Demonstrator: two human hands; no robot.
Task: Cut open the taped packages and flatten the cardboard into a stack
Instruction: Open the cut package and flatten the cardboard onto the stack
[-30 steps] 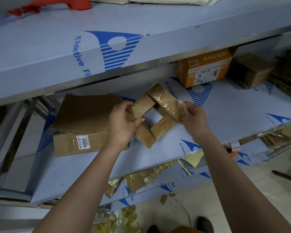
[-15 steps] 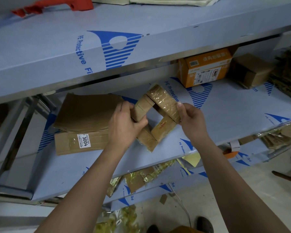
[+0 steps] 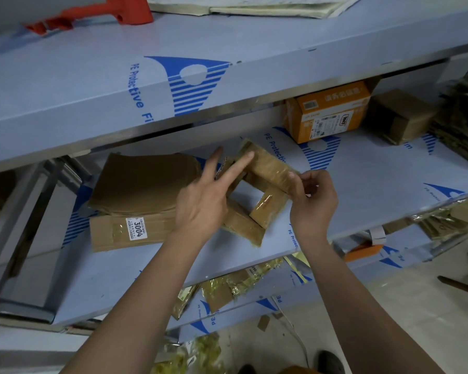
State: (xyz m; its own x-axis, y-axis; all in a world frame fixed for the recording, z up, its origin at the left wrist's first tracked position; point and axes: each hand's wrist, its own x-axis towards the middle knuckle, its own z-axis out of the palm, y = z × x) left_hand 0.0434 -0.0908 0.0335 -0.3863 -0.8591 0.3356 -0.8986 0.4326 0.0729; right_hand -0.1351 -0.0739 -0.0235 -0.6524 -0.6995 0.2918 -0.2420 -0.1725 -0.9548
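On the middle shelf (image 3: 362, 184), well to the left of the left hand's fingers, lies the stack of flattened cardboard (image 3: 143, 195), its lowest sheet bearing a white label reading 3004. The left hand (image 3: 200, 209) hovers just right of that stack with its fingers straight and spread apart, gripping nothing; two fingertips point up and to the right, over the near-left wall of the opened box (image 3: 257, 190). That box, a taped sleeve standing open as a hollow diamond, sits directly beyond and to the right of those fingers, between the two hands. Its taped upper wall runs on a long axis from upper left down to lower right, ending at the right hand (image 3: 312, 203), whose fingers and thumb are curled together and pinch that wall's right end. The left hand seems nearer the box's free side, so pressing the sleeve flat probably falls to it while the right holds.

The shelf is covered in blue protective film. Far right of the fingers, toward the back, stand an orange carton (image 3: 328, 110) and a brown box (image 3: 400, 116). Above, an orange tool (image 3: 97, 13) rests on the upper shelf (image 3: 92, 85).
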